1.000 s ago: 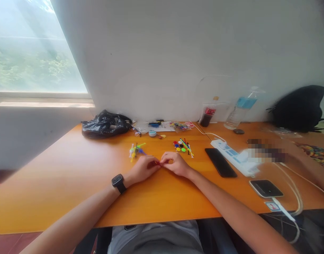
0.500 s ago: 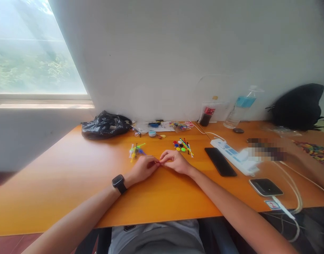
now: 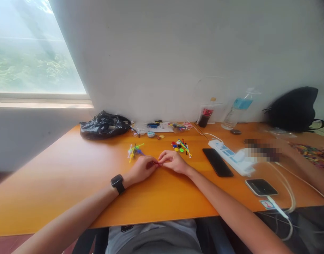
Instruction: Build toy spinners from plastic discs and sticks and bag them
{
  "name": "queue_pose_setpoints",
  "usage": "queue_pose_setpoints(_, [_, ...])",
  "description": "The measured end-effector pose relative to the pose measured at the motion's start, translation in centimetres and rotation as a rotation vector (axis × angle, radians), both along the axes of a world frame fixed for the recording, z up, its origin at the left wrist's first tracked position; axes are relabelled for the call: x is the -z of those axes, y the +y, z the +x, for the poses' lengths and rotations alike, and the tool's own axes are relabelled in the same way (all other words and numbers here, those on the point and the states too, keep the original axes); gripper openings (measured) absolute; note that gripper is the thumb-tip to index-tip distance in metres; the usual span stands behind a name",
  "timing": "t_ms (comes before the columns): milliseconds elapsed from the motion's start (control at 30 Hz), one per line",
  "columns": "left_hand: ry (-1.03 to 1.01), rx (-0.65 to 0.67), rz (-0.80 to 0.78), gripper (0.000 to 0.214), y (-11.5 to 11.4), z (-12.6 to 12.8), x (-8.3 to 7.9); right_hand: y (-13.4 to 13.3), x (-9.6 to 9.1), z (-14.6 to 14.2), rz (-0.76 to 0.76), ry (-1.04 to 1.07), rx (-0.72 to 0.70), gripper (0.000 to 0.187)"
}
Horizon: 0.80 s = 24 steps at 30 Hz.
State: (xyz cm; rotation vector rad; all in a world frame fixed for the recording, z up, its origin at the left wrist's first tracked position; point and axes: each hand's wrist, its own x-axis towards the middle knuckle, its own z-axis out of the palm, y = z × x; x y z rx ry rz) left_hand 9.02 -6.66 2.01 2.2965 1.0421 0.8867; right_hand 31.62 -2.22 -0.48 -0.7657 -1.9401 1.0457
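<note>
My left hand [image 3: 143,170] and my right hand [image 3: 174,162] meet fingertip to fingertip just above the wooden table [image 3: 162,201]. Both are closed in a pinch, and whatever sits between the fingertips is hidden or too small to name. Beyond the left hand lies a small pile of coloured plastic sticks with round parts [image 3: 135,151]. Past the right hand are several coloured round discs [image 3: 178,145], with thin coloured sticks [image 3: 186,148] beside them. A black watch [image 3: 118,183] is on my left wrist.
A black phone [image 3: 217,162] and a white power strip [image 3: 231,157] lie right of my hands, with another phone [image 3: 261,187] on a cable nearer the edge. A black plastic bag [image 3: 105,125], cola bottle [image 3: 205,117] and water bottle [image 3: 232,116] stand along the wall. Another person's arm [image 3: 302,162] reaches in.
The whole view has shifted slightly, so things at the right appear a little further left. My hands keep the same fingertip-to-fingertip pinch.
</note>
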Motion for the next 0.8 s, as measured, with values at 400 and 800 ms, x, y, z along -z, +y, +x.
queue_pose_setpoints(400, [0.008,0.003,-0.085,0.013,0.6,0.4,-1.2,0.0,-0.7,0.6,-0.248,-0.056,0.003,0.03])
queue_pose_setpoints(800, [-0.007,0.036,-0.095,0.021,0.4,-0.1,-1.3,-0.6,-0.8,0.0,-0.133,-0.135,0.027,0.018])
